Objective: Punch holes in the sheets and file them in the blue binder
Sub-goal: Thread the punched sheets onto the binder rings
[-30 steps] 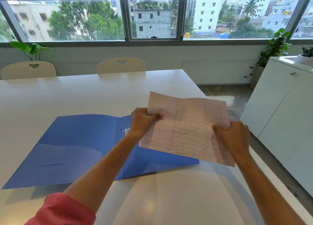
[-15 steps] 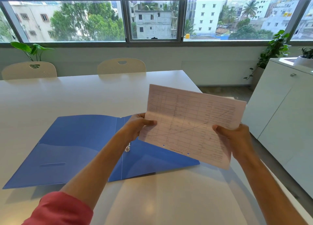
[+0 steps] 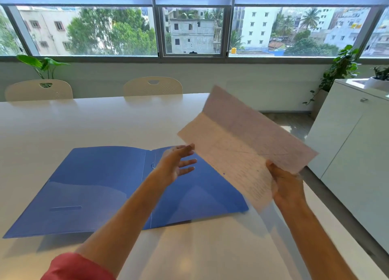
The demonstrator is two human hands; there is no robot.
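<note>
Head view, the only one: left hand (image 3: 176, 166) has let go of the sheet (image 3: 242, 147); half a second ago it pinched the sheet's left edge, now its fingers (image 3: 187, 163) are spread and released, hovering over the binder's right flap with the index tip at most brushing the paper's near-left edge. Right hand (image 3: 288, 187) is now sole support, fingers clenched on the sheet's lower right corner. The sheet has swung up and tilted, far corner risen above the tabletop (image 3: 105, 121) edge line, a fold crease showing across it; it's motion-blurred, so mid-swing. One punched hole visible as a dark dot near the lower-left edge; a second can't be made out through the blur. Blue binder (image 3: 101, 187) hasn't moved: lies open flat on the tabletop, ring mechanism (image 3: 152, 165) at the spine mostly hidden by the left wrist. No hole punch in view. Read: punching for this sheet looks done, and this is a regrip or flip to orient the holed edge toward the rings. Filing not yet done; no paper in the binder. One-hand hold on limp paper means sloppy hole alignment, so the left hand will likely need to retake the edge.
</note>
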